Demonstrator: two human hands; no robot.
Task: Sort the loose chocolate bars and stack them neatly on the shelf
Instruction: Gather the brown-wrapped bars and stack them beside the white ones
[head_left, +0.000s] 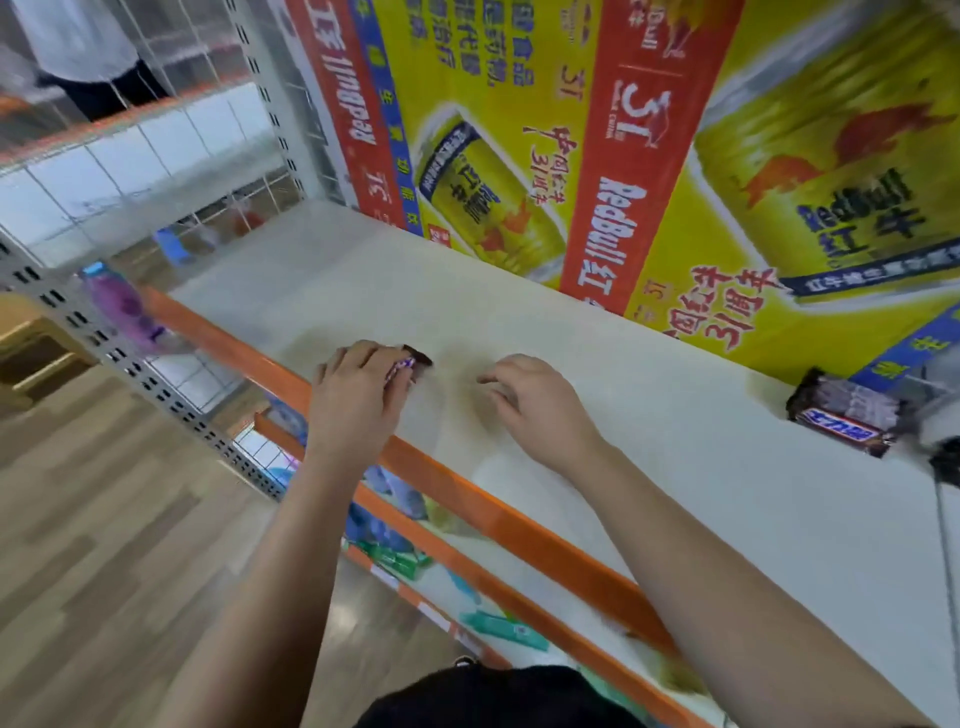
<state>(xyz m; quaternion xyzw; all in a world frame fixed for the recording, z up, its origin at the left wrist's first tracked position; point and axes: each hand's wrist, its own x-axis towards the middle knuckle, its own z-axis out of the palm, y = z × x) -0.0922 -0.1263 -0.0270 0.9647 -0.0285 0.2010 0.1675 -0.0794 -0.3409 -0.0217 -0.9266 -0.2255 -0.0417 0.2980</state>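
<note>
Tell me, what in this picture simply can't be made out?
Head view only:
- Chocolate bar in the left hand: fingers cover most of it, so its brand is unreadable.
- Pile of bars at the right: motion blur hides how many there are.
- Right hand: blur hides whether its fingertips touch the shelf.
- Lower shelves' packets: too blurred to identify.

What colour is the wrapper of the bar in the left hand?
The bar is purple and white with a dark brown end; head view shows it best.
</note>
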